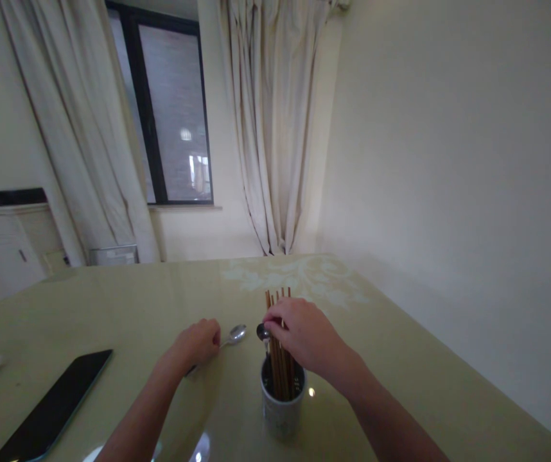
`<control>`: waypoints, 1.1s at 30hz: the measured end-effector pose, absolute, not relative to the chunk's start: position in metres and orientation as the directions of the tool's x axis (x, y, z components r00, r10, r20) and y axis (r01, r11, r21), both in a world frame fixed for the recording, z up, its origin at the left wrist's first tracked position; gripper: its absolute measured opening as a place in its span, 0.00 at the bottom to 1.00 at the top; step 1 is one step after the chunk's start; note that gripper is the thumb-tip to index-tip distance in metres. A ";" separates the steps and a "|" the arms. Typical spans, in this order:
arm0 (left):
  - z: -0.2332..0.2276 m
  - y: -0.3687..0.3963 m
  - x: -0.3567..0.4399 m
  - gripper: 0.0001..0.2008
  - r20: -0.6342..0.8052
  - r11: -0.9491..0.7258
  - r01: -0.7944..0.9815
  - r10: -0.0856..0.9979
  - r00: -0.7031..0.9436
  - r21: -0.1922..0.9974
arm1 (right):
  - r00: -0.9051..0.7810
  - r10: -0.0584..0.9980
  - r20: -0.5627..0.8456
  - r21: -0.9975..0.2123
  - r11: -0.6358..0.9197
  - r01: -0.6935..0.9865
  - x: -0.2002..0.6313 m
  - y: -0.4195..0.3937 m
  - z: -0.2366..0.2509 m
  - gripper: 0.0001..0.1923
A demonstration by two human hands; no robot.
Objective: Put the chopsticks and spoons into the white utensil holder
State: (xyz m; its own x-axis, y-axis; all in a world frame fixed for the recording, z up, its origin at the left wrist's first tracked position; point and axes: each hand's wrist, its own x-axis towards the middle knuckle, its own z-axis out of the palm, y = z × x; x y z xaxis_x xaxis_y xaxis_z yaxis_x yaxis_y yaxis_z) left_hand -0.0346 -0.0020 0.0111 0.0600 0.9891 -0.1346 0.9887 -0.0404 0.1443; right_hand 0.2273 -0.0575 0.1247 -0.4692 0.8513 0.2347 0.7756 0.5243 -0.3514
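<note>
Spoons at the cup

My right hand (304, 337) pinches a dark metal spoon (262, 332) over the white ceramic chopstick cup (282, 410); my left hand (198, 343) is closed around a silver spoon (234, 334) on the counter (135, 301).

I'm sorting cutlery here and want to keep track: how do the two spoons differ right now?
The spoon in the left hand lies nearly flat on the table, its bowl pointing away; the spoon in the right hand stands upright, bowl up, handle down in the cup beside the chopsticks. The first bowl looks bright, the second dark. Both look like metal and are hand-held.
</note>
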 end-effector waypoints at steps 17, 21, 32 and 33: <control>0.125 -0.068 0.028 0.14 0.324 -0.424 0.304 0.887 0.329 0.853 | -0.219 0.786 0.578 -0.711 0.617 0.337 0.249 -0.070 0.153 0.11; 0.118 -0.067 0.037 0.14 0.321 -0.427 0.239 0.868 0.378 0.872 | -0.232 0.794 0.562 -0.696 0.605 0.386 0.262 -0.074 0.160 0.09; 0.106 -0.052 0.036 0.11 0.379 -0.483 0.555 0.876 0.299 0.678 | -0.362 0.871 0.331 -0.548 0.490 0.678 0.283 -0.062 0.153 0.11; 0.102 -0.050 0.029 0.12 0.388 -0.467 0.584 0.883 0.264 0.664 | -0.350 0.882 0.314 -0.548 0.470 0.692 0.281 -0.062 0.147 0.10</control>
State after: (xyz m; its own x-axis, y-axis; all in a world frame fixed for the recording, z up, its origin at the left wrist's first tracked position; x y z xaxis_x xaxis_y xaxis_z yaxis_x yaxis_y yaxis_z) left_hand 0.0293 -0.0505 0.1020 0.2636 0.8829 0.3885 0.5845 -0.4666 0.6638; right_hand 0.2809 -0.0615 0.1470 -0.3502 0.8823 0.3144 0.6923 0.4699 -0.5476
